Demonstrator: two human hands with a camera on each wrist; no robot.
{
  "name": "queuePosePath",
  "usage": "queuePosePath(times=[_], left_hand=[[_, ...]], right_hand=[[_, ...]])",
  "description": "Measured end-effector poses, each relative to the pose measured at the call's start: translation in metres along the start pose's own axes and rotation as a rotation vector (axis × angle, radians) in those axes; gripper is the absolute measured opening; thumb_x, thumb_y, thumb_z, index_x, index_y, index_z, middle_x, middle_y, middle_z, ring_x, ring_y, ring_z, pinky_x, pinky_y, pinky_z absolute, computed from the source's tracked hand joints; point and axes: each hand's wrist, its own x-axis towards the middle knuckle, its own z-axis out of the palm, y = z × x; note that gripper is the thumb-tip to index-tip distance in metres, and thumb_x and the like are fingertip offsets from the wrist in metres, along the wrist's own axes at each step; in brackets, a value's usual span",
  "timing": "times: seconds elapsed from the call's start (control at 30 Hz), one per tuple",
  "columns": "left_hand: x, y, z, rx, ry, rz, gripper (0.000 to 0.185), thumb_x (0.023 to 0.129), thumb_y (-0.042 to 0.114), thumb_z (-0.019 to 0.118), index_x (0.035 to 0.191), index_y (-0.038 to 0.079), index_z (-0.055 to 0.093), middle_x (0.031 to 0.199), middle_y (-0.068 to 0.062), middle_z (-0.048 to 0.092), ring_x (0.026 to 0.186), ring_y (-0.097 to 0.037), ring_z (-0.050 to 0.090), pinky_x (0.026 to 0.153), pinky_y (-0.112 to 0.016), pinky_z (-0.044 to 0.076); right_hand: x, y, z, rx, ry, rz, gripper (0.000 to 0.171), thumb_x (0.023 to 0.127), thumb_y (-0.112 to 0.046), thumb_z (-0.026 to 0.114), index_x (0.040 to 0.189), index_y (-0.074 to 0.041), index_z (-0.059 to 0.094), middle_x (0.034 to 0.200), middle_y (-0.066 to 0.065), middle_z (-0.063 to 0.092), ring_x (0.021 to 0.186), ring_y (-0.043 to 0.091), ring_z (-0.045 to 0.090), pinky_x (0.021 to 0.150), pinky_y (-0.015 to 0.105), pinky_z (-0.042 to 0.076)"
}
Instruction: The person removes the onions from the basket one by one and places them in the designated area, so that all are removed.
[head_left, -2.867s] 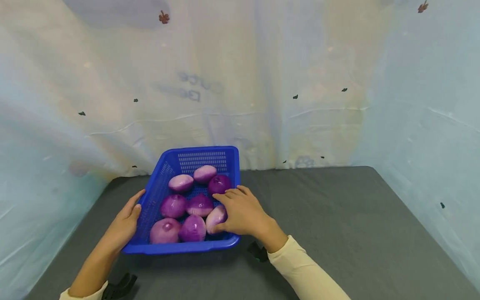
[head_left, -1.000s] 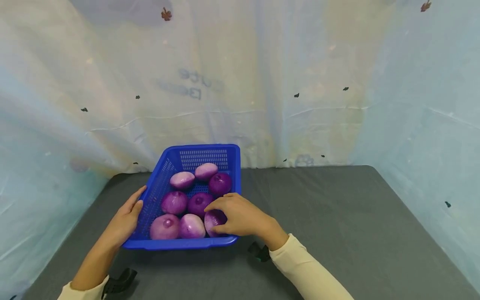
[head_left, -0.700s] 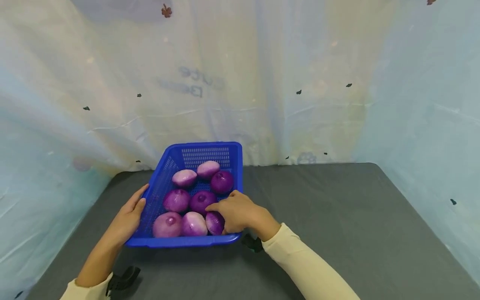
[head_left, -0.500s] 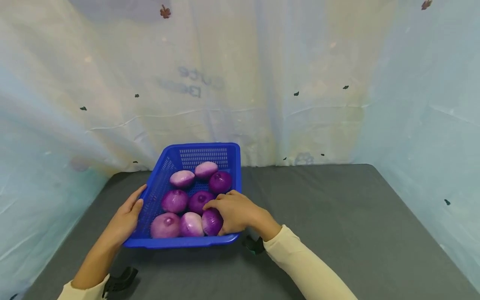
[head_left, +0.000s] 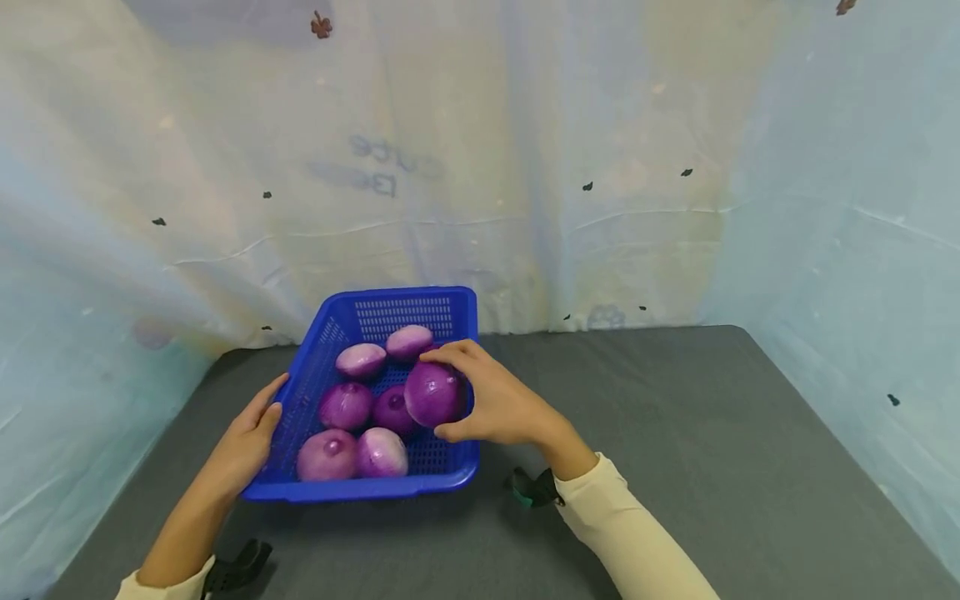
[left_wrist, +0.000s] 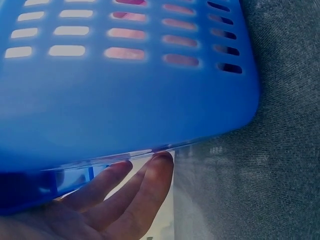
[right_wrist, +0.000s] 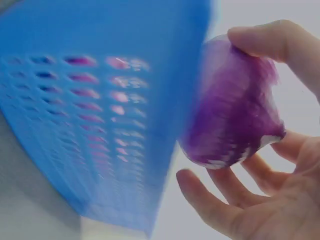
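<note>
A blue plastic basket with slotted walls holds several red onions, such as a pale purple one in the near left corner. In the head view my right hand grips a dark red onion between thumb and fingers, raised over the basket's right side. The right wrist view shows this onion beside the basket rim, its pointed end toward the palm. My left hand holds the basket's left rim; the left wrist view has its fingertips right at the rim's underside.
The basket stands on a grey cloth-covered table, toward its left half. A pale printed curtain hangs behind the table and along both sides. Dark wrist straps show near both sleeves.
My right hand has lifted the onion from the near right corner, up and slightly away from me, uncovering the basket floor there. My left hand keeps its place on the rim.
</note>
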Motion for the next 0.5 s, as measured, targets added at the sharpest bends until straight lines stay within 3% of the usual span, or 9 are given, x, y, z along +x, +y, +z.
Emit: queuePosePath(times=[0.13, 0.27, 0.5], left_hand=[[0.0, -0.001, 0.0, -0.011, -0.003, 0.002, 0.057, 0.109, 0.041, 0.016, 0.161, 0.025, 0.001, 0.158, -0.034, 0.023, 0.137, -0.055, 0.037, 0.103, -0.07, 0.034], [-0.001, -0.003, -0.002, -0.015, -0.004, -0.005, 0.056, 0.109, 0.04, 0.015, 0.161, 0.026, 0.0, 0.158, -0.034, 0.022, 0.136, -0.055, 0.037, 0.102, -0.07, 0.034], [0.001, -0.003, -0.002, -0.013, -0.016, -0.015, 0.056, 0.109, 0.041, 0.014, 0.161, 0.028, -0.002, 0.159, -0.034, 0.022, 0.136, -0.056, 0.038, 0.101, -0.07, 0.037]], right_hand=[[-0.006, 0.001, -0.017, -0.041, 0.028, 0.026, 0.079, 0.075, -0.03, 0.085, 0.145, -0.027, 0.049, 0.144, -0.001, 0.042, 0.129, 0.017, 0.044, 0.094, 0.037, 0.052], [-0.008, 0.002, -0.026, -0.112, -0.007, 0.068, 0.081, 0.076, -0.035, 0.085, 0.147, -0.026, 0.048, 0.146, 0.0, 0.045, 0.133, 0.021, 0.036, 0.096, 0.041, 0.05], [-0.01, 0.008, -0.032, -0.098, -0.053, 0.117, 0.088, 0.077, -0.041, 0.085, 0.152, -0.025, 0.042, 0.148, 0.001, 0.043, 0.132, 0.021, 0.046, 0.1, 0.04, 0.05]])
